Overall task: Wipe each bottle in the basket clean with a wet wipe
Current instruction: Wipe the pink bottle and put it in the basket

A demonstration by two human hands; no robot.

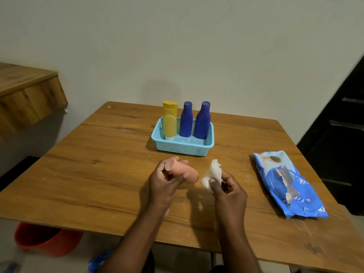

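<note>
My left hand [164, 183] grips a small peach-pink bottle [183, 171], held on its side above the table in front of the basket. Just right of it, my right hand [228, 189] pinches a crumpled white wet wipe [211, 175]; the wipe is close to the bottle's end but apart from it. The light blue basket [184, 147] stands further back on the table. In it stand a yellow tube [169, 121] cap-down at the left and two dark blue bottles [186, 120] [202, 121] upright to its right.
A blue wet-wipe pack [287, 184] lies on the wooden table [98, 174] at the right, its flap open. An orange bucket [45, 239] sits on the floor under the table's left front edge. A wooden shelf [27, 93] juts out at the left wall.
</note>
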